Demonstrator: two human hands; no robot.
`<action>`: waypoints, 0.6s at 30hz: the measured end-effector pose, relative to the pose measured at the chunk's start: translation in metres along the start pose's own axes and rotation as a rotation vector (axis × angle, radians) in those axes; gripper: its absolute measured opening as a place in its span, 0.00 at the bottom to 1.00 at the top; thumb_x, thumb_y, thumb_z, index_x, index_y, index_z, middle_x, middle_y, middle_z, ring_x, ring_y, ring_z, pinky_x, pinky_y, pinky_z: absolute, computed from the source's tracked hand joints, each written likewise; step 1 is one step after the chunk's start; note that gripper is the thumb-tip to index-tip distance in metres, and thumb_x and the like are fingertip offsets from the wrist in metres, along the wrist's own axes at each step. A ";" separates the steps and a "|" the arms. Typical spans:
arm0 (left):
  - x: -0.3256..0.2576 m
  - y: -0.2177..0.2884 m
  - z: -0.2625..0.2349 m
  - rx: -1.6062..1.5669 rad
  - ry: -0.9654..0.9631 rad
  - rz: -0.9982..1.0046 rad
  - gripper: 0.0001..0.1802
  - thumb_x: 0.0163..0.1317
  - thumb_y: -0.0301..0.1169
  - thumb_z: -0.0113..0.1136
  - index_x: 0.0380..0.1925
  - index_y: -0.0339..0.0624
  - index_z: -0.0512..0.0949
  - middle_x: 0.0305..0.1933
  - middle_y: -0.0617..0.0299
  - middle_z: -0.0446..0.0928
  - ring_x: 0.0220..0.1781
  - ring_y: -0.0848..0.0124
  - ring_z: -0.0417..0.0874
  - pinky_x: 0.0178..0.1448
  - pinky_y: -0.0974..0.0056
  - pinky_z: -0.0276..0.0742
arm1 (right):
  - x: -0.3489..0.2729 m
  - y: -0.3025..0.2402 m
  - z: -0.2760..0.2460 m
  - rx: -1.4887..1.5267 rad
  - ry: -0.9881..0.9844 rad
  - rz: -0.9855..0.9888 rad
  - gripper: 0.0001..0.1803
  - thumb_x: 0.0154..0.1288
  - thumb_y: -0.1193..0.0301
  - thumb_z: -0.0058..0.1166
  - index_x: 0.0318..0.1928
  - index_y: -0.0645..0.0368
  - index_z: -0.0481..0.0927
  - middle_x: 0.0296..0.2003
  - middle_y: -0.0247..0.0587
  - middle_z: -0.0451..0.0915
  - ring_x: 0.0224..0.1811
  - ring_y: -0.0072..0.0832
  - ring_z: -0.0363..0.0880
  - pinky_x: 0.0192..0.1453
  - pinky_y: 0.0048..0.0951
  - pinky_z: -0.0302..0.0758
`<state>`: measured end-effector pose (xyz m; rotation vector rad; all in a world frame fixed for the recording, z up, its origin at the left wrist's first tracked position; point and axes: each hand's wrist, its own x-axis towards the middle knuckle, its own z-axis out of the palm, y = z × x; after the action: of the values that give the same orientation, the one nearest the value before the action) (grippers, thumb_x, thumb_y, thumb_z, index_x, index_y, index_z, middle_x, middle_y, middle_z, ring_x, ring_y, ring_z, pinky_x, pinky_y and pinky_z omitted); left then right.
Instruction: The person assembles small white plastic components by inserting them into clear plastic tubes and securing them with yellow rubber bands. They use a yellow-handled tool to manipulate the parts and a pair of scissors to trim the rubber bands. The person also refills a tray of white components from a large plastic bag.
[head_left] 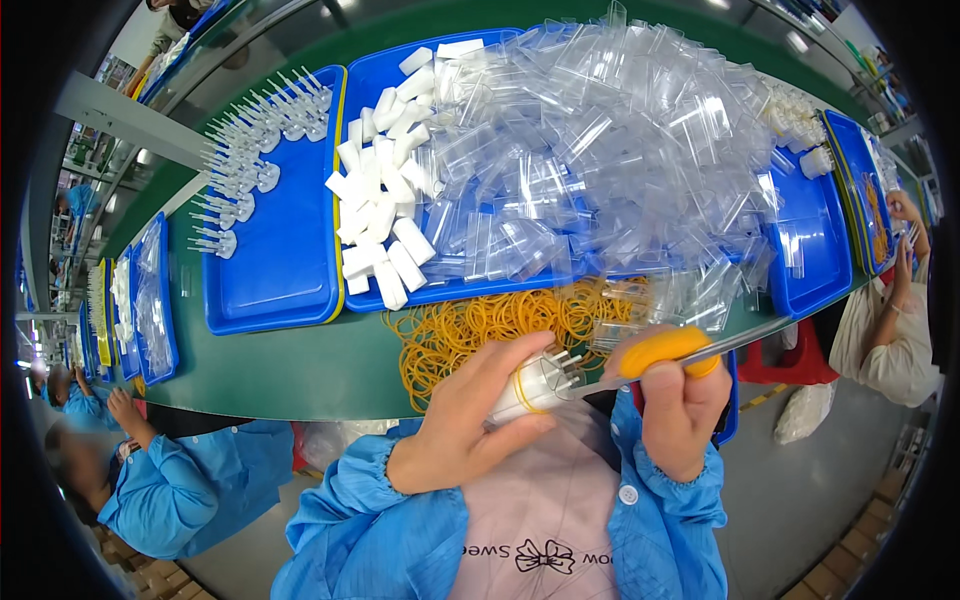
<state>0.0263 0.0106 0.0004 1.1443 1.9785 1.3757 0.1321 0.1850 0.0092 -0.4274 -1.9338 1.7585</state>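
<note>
My left hand [470, 415] is closed round a white cylindrical piece [528, 392] with a yellow rubber band round it. Thin white prongs stick out of its right end, and something clear seems to surround them. My right hand [675, 415] is closed, thumb against bent fingers, on a thin flat greyish strip [602, 384] whose tip reaches the white piece. Orange-yellow material [668, 350] lies along the right fingers; whether it is a handle or a finger wrap, I cannot tell. A heap of yellow rubber bands [450, 335] lies just beyond both hands.
A large blue tray [440, 292] holds white blocks [385, 190] and a big heap of clear plastic sleeves [620, 150]. The left blue tray [280, 285] carries rows of white pronged parts [240, 160]. Another blue tray [815, 280] stands right. Co-workers sit at both sides.
</note>
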 end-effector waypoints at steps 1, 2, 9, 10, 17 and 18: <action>0.000 -0.001 0.001 -0.060 -0.017 -0.018 0.34 0.54 0.34 0.64 0.61 0.39 0.63 0.49 0.48 0.72 0.49 0.54 0.76 0.52 0.61 0.71 | 0.001 0.002 -0.001 0.025 0.000 -0.016 0.09 0.65 0.71 0.50 0.34 0.66 0.79 0.27 0.40 0.79 0.25 0.20 0.73 0.28 0.23 0.68; 0.000 -0.002 0.002 -0.119 -0.034 -0.037 0.34 0.54 0.34 0.64 0.61 0.39 0.63 0.50 0.48 0.72 0.50 0.55 0.76 0.53 0.61 0.71 | 0.003 0.004 -0.002 0.050 0.001 -0.032 0.10 0.65 0.71 0.50 0.34 0.67 0.78 0.28 0.39 0.79 0.25 0.19 0.73 0.29 0.22 0.68; 0.000 -0.007 0.006 -0.310 -0.087 -0.119 0.33 0.56 0.30 0.62 0.62 0.38 0.62 0.53 0.52 0.72 0.52 0.64 0.75 0.56 0.65 0.69 | 0.009 0.004 0.001 0.183 -0.001 0.050 0.12 0.67 0.70 0.49 0.38 0.68 0.77 0.29 0.39 0.79 0.28 0.19 0.75 0.33 0.20 0.70; 0.000 -0.007 0.006 -0.347 -0.087 -0.128 0.33 0.56 0.30 0.62 0.62 0.37 0.62 0.53 0.53 0.72 0.52 0.66 0.75 0.56 0.65 0.68 | 0.011 0.004 -0.001 0.172 -0.001 0.043 0.11 0.67 0.70 0.49 0.38 0.68 0.77 0.29 0.39 0.79 0.29 0.19 0.75 0.33 0.20 0.70; 0.001 -0.005 0.005 -0.554 -0.096 -0.245 0.32 0.60 0.30 0.59 0.63 0.36 0.60 0.54 0.58 0.71 0.52 0.74 0.72 0.55 0.70 0.67 | 0.020 0.000 -0.001 0.175 -0.112 0.088 0.10 0.67 0.71 0.48 0.37 0.68 0.76 0.27 0.38 0.79 0.28 0.19 0.76 0.32 0.21 0.72; 0.000 -0.005 0.005 -0.566 -0.086 -0.245 0.32 0.60 0.31 0.59 0.63 0.36 0.60 0.54 0.59 0.71 0.52 0.75 0.72 0.55 0.70 0.67 | 0.020 0.000 0.001 0.181 -0.125 0.102 0.10 0.67 0.71 0.48 0.36 0.68 0.76 0.26 0.38 0.79 0.28 0.19 0.76 0.32 0.21 0.72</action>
<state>0.0284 0.0129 -0.0058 0.6627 1.4648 1.5764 0.1147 0.1953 0.0117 -0.3644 -1.8427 2.0502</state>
